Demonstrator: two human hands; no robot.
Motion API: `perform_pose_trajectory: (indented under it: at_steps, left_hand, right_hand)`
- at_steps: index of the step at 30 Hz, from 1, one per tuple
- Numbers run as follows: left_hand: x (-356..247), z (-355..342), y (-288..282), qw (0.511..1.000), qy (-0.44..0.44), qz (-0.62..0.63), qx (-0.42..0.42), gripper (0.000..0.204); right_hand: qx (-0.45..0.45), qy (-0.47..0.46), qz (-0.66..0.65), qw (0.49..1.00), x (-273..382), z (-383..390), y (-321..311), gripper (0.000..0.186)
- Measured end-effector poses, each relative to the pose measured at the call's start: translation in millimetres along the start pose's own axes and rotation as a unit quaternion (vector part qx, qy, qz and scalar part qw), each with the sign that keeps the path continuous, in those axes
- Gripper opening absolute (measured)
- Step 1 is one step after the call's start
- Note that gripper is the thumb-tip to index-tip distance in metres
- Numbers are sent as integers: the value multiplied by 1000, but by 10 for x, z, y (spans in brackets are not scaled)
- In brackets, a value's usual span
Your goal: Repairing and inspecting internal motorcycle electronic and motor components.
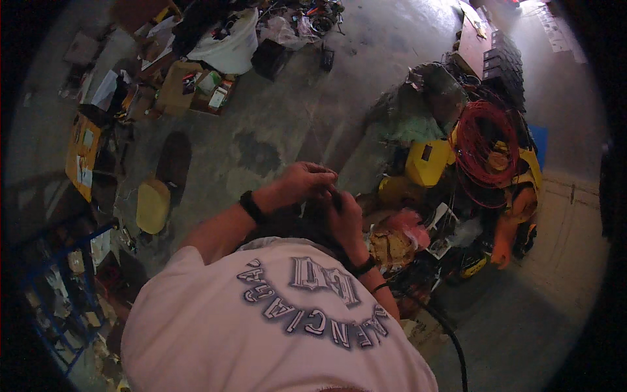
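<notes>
My left hand (305,181) and my right hand (345,214) meet in front of my body, at the middle of the view. The left fingers are pinched together, their tips close to the right hand's thumb and fingers. Closed as well, the right hand has a small dark thing (336,198) at its fingertips, too small and dim to name. Whether both hands grip the same thing cannot be told. Dark bands circle both wrists.
To the right lies a pile with a yellow container (426,163), a coil of red cable (486,147) and a brown bag (390,248). A yellow-topped stool (153,206) stands left. Beyond are a cardboard box (175,91) and a white tub (232,49). A black cable (452,336) runs at lower right.
</notes>
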State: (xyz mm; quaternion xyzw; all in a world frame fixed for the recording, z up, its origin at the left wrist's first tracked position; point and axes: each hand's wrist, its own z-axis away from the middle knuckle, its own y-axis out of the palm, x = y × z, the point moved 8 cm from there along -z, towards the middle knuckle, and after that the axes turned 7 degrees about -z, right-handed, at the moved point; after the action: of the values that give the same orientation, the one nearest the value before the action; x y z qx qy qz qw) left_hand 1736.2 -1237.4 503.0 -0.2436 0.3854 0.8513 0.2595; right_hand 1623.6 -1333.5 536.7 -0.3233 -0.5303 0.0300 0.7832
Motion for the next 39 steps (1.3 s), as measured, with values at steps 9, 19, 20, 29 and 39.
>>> perform_pose_trajectory:
  at_steps: [9,19,20,29,39]
  left_hand:
    - [-1111,-1216,-617,999,-18,-30,-31,35]
    - [-2479,-2708,-1205,992,-49,86,-80,29]
    - [-2569,-2811,-1269,989,-54,107,-84,29]
    - [-3718,-3886,-2220,991,-36,124,-34,27]
    - [-4533,-4918,-3524,972,-44,175,-149,24]
  right_hand:
    - [25,-90,-31,995,64,-1994,-129,22]
    - [121,-55,26,991,179,-4264,-369,25]
    - [141,-55,33,988,179,-4445,-363,26]
    - [231,-8,93,969,473,-6265,-247,29]
    - [246,33,46,967,205,-8086,-148,29]
